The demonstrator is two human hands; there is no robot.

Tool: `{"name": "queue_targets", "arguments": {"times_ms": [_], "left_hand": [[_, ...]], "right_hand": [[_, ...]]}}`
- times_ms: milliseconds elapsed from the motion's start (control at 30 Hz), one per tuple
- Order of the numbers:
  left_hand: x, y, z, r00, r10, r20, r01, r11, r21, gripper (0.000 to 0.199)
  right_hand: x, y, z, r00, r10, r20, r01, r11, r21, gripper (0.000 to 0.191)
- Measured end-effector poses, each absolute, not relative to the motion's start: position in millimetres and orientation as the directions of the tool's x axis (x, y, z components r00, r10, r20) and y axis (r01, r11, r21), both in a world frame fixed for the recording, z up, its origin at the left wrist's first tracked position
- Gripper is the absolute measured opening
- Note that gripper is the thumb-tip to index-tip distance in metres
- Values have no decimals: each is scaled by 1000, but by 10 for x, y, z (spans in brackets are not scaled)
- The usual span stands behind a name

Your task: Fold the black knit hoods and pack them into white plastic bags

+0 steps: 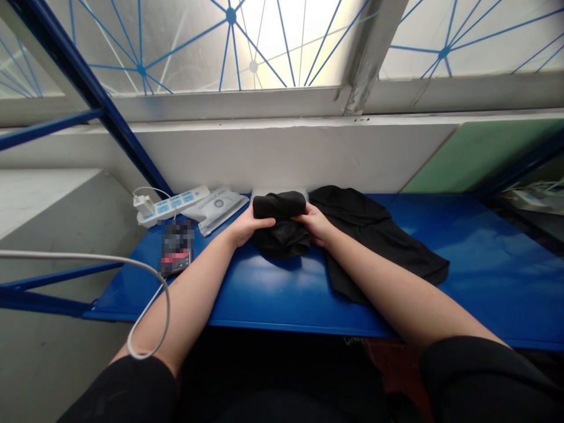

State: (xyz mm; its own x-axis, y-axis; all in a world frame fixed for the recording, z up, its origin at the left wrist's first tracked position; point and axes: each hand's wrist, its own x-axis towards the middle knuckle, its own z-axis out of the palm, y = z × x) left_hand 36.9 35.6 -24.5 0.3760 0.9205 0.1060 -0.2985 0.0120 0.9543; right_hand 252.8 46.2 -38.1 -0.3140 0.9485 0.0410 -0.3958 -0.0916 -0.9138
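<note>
the left fingers [264, 222] and right fingers [303, 216] are closed, gripping a folded black cloth [279, 226] from either side. the cloth sits between them on a blue desk [273, 294]. just right of the fingers, a flat black garment [374, 235] lies spread out and touches the right hand's edge. left of the fingers, farther off, are a white power strip [171, 205], a white packet [215, 210] and a small dark box [176, 247] with a blurred label.
</note>
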Motion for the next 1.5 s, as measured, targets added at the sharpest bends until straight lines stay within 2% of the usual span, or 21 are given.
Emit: {"name": "queue_targets", "arguments": {"times_ms": [167,400,467,633,767,867,967,1100,1167,1267,1333,1367,1433,1500], "left_hand": [[384,388,-274,331,941,77,-293,25,956,58],[308,363,-227,438,894,-90,-253,218,943,75],[318,368,-242,412,909,-69,-252,186,950,80],[358,373,-283,371,928,41,-229,48,972,82],[321,380,-306,371,928,32,-202,47,978,81],[293,395,-310,376,926,21,-209,63,976,71],[291,404,-279,359,932,37,-267,64,962,50],[269,402,-207,410,907,93,-313,44,949,20],[234,407,-184,448,885,131,-286,2,958,14],[178,410,-166,455,874,168,-171,-99,980,11],[172,378,-146,387,885,261,-22,-274,962,17],[188,345,-132,319,882,347,79,-389,918,23],[263,255,-109,204,814,543,320,-580,749,35],[385,160,-110,248,734,632,530,-649,546,41]], "right_hand": [[2501,449,-407,-344,938,40,-310,-73,-948,46],[2488,480,-411,-347,938,-7,-258,-102,-961,46],[2498,456,-385,-362,932,-29,-265,-133,-955,47],[2534,364,-312,-500,864,-55,-251,-205,-946,71],[2552,398,-353,-495,865,-80,-245,-228,-942,62],[2560,458,-416,-462,883,-79,-315,-248,-916,62],[2565,479,-429,-446,894,-31,-422,-241,-874,58],[2559,436,-367,-504,863,20,-435,-233,-870,33],[2548,425,-357,-516,855,49,-415,-200,-888,18],[2528,461,-424,-462,876,136,-373,-53,-926,13],[2518,505,-506,-436,881,182,-313,41,-949,15],[2513,526,-548,-434,879,198,-272,82,-959,17],[2502,556,-611,-455,861,226,-171,164,-971,18],[2496,565,-630,-483,834,267,-93,254,-963,19]]}}
